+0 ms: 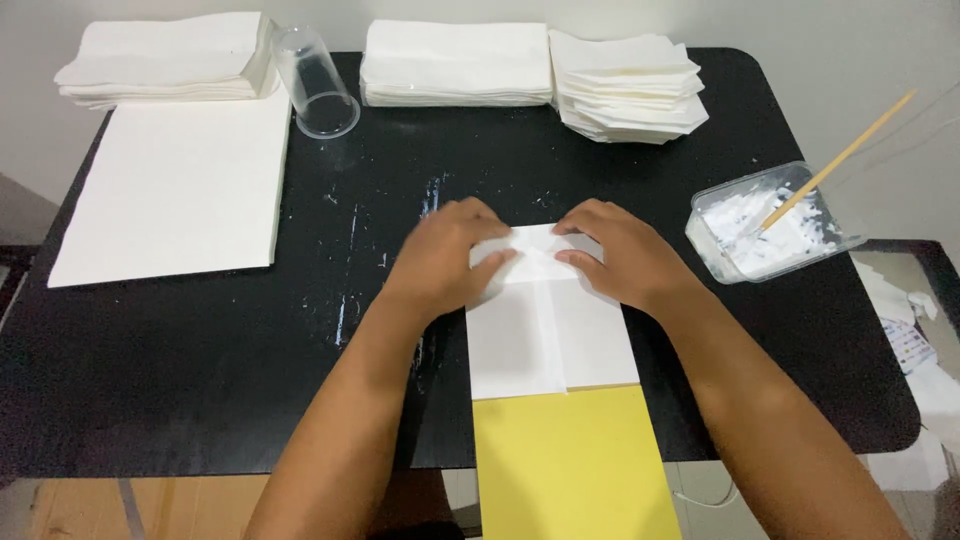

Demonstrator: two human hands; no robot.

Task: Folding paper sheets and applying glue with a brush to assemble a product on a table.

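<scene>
- Nearest the camera: yellow sheet [575, 465], overhanging the near edge of the black table [200, 360]; its far edge tucked under or butted to the white folded paper [550, 340], cannot tell which.
- White folded paper lies directly ahead of the person, long axis running away from the camera; centre seam visible along that axis; far end under both hands.
- Left hand [447, 255]: palm down, fingers pressing flat on the far-left corner of the paper; not clenched, pinning rather than gripping.
- Right hand [620, 255]: same posture on the far-right corner; fingertips of both hands nearly meet at the seam; both equally near.
- Far corners appear folded inward toward the seam; partly hidden by fingers.
- Right of the hands, apart: clear tub of white paste [770, 222] with a wooden stick [850, 150] leaning in it.
- Far edge: stacks of white paper [455, 62]; tipped clear cup [315, 85]; large white sheet [180, 185] at left.
</scene>
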